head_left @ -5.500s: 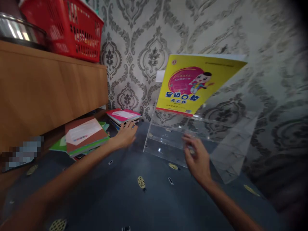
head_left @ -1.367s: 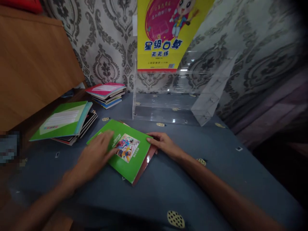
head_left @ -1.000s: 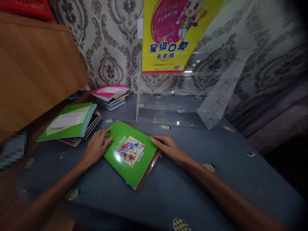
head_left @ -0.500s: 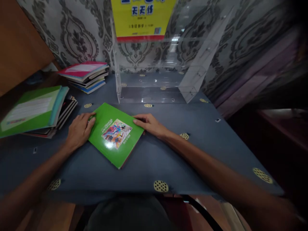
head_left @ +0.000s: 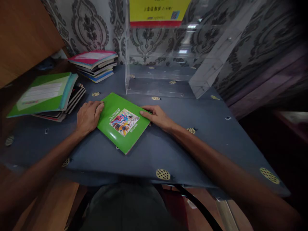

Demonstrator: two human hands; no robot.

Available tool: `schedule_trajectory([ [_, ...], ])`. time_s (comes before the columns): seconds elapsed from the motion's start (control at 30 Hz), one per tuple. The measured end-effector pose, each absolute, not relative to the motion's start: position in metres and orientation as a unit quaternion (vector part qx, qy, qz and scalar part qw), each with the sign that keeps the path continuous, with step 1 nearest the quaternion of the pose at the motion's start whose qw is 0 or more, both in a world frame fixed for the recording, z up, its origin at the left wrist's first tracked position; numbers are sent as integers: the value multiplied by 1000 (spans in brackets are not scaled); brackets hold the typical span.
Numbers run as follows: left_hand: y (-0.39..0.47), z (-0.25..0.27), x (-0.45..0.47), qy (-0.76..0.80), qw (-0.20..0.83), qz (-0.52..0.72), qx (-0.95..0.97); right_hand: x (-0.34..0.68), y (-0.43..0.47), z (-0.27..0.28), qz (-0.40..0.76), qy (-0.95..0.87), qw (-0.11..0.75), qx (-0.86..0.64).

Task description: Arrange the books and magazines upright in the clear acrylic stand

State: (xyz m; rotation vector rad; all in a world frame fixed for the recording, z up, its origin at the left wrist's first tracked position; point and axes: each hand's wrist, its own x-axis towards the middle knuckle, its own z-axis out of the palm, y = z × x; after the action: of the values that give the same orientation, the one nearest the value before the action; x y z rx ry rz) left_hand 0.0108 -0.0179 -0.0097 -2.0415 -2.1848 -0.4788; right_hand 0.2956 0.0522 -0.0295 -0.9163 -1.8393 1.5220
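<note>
A green book with a colourful square picture on its cover is tilted at an angle over the blue tablecloth, directly in front of me. My left hand is closed at its left corner, with the fingertips partly hidden. On the opposite side, my right hand grips the right corner, thumb on the cover and the other fingers underneath, mostly out of sight. Light glares off the lower part of the cover, and the book looks closed.
To the left lies a book stack topped by a green-and-white cover. Behind it, another stack has a pink cover. A clear acrylic rack stands at the back, holding a yellow book. The patterned tablecloth covers the table.
The view has shifted, so everything on the table sits higher and further right in the picture. Both hands keep their hold on the green book, which looks slightly raised at its near edge.
</note>
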Motion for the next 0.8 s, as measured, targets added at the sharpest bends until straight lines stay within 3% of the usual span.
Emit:
schedule_trajectory([
  [0.17,-17,-10,7,-714,16,-208,-668,295,50,-24,559,-693,278,-360],
  [0.33,-2,-11,-21,-691,-179,-448,-538,296,51,-23,540,-700,266,-383],
  [0.47,5,-16,-40,-669,-287,-512,-456,296,51,-23,510,-701,267,-422],
  [0.8,3,-23,-42,-653,-252,-489,-520,296,47,-19,465,-716,257,-454],
])
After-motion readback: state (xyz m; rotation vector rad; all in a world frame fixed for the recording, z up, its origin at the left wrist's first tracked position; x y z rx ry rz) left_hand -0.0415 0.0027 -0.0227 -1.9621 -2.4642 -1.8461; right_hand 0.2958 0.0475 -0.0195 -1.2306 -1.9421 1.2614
